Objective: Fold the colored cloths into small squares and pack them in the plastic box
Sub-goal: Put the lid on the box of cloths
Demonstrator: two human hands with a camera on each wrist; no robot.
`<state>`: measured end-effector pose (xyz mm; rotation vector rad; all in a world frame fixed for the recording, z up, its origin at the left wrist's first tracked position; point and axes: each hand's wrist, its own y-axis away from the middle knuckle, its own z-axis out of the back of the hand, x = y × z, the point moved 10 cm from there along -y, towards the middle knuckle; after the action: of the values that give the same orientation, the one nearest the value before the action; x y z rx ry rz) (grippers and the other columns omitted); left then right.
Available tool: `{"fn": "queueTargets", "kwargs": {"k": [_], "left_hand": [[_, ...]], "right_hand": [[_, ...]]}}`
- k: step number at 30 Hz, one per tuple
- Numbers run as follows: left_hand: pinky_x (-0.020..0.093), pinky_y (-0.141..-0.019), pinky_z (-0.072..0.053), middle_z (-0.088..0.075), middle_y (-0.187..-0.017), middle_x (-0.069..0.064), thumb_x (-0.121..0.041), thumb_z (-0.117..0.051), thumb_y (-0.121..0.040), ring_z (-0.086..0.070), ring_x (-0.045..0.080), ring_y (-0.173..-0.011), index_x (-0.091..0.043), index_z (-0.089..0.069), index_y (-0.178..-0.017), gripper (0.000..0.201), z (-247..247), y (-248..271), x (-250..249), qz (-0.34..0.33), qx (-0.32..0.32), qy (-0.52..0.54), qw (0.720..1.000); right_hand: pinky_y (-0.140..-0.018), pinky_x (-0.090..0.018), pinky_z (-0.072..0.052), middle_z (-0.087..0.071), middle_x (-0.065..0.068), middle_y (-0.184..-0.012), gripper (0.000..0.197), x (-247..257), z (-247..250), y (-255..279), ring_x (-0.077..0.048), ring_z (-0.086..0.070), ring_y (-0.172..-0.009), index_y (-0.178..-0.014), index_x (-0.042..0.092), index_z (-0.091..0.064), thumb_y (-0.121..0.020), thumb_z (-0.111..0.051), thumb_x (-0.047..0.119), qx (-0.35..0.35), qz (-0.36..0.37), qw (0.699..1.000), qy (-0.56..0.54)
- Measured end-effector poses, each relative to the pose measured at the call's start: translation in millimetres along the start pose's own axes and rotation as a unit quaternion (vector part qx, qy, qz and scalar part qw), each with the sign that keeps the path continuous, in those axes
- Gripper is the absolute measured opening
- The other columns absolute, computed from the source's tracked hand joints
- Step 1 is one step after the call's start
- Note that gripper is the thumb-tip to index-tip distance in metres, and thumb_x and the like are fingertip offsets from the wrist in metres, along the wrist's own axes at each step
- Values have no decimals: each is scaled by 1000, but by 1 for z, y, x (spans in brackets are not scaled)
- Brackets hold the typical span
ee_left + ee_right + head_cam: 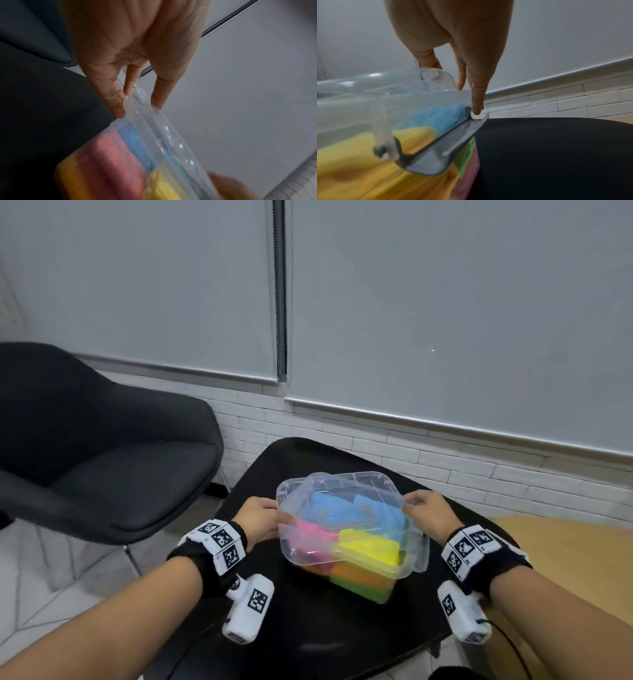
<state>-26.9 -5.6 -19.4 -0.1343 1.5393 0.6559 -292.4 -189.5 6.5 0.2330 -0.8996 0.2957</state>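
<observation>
A clear plastic box (397, 571) stands on the black table (308, 645), filled with folded cloths: blue (342, 508), pink (311, 539), yellow (366, 549), with orange (346, 573) and green (371, 592) below. The clear lid (346, 491) sits tilted over the box's top. My left hand (263, 518) pinches the lid's left edge (140, 100) between thumb and fingers. My right hand (428, 513) holds the lid's right end (436, 78), thumb on top and fingers (476, 106) down by the side latch (447, 143).
A dark armchair (102, 457) stands left of the table. A white brick wall (445, 474) with grey blinds runs behind. Bare table surface lies in front of the box, and a cable (513, 645) hangs off my right wrist.
</observation>
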Motion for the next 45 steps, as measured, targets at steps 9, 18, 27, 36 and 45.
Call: {"fn": "queueTargets", "kwargs": {"k": [9, 18, 27, 36, 45], "left_hand": [[45, -77, -59, -67, -98, 16, -10, -80, -74, -70, 31, -88, -5, -48, -104, 44, 59, 65, 37, -9, -140, -15, 990], [32, -60, -51, -69, -88, 13, -10, -71, -80, -66, 26, -75, -6, -60, -95, 19, 60, 48, 14, -27, -132, -139, 981], [45, -79, -53, -69, -85, 23, -4, -65, -78, -65, 29, -75, 13, -67, -93, 22, 52, 7, -8, -34, -106, -232, 966], [38, -67, -56, -68, -74, 18, -10, -65, -78, -64, 24, -65, 10, -68, -84, 21, 44, 6, -11, -29, -83, -293, 952], [37, -62, -59, -70, -76, 13, -15, -62, -89, -67, 23, -64, 2, -67, -81, 19, 25, 17, 0, -22, -67, -300, 951]], "right_hand": [[-88, -43, -55, -72, 1, -92, 18, 45, -71, -19, -17, -68, -90, -82, 25, -71, -71, -66, 38, 87, 63, 994, -22], [-76, -35, -53, -69, -5, -91, 9, 44, -55, 10, -20, -64, -84, -86, 17, -65, -83, -58, 21, 55, 59, 997, 19], [-76, -26, -48, -64, -3, -101, 11, 15, -36, 57, -19, -61, -95, -97, 17, -55, -88, -51, 14, 7, 26, 999, 17], [-80, -27, -46, -60, -5, -111, 28, 4, -36, 69, -19, -59, -97, -118, 12, -54, -91, -48, 15, -30, -6, 999, 23], [-80, -32, -50, -62, -5, -100, 23, 5, -28, 65, -22, -60, -92, -107, 10, -56, -87, -45, 12, -17, -13, 998, 62]]}}
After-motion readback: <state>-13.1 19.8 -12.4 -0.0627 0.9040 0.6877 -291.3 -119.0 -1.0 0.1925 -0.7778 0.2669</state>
